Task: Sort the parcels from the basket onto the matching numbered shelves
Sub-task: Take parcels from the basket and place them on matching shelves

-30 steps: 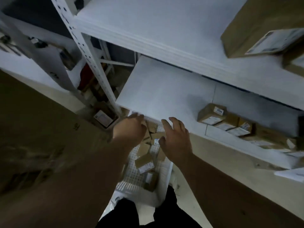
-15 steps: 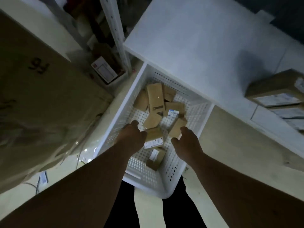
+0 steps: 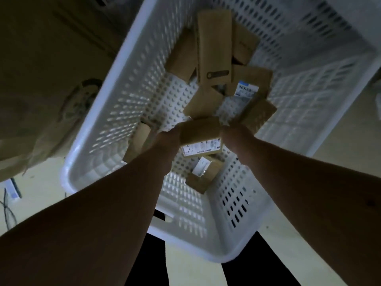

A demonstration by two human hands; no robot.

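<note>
A white perforated basket [image 3: 97, 118] stands on the floor below me and holds several brown cardboard parcels. My left hand [image 3: 168, 140] and my right hand [image 3: 234, 138] are down inside it. They grip the two ends of one small parcel [image 3: 201, 131], whose white label faces me; my fingertips are hidden behind it. Further in lie a long flat box [image 3: 214, 46] and a parcel with a blue-edged label [image 3: 250, 83]. Another small labelled parcel [image 3: 204, 174] rests just below my hands.
A large brown carton [image 3: 41, 79] wrapped in film stands close to the basket's left side. Pale floor [image 3: 340, 137] surrounds the basket. My legs in black trousers [image 3: 148, 263] stand against the basket's near edge. No shelf is in view.
I have bent down toward the basket, so the shelves have left the view. Both hands have moved from above the parcels down onto one small parcel and closed on its ends.
</note>
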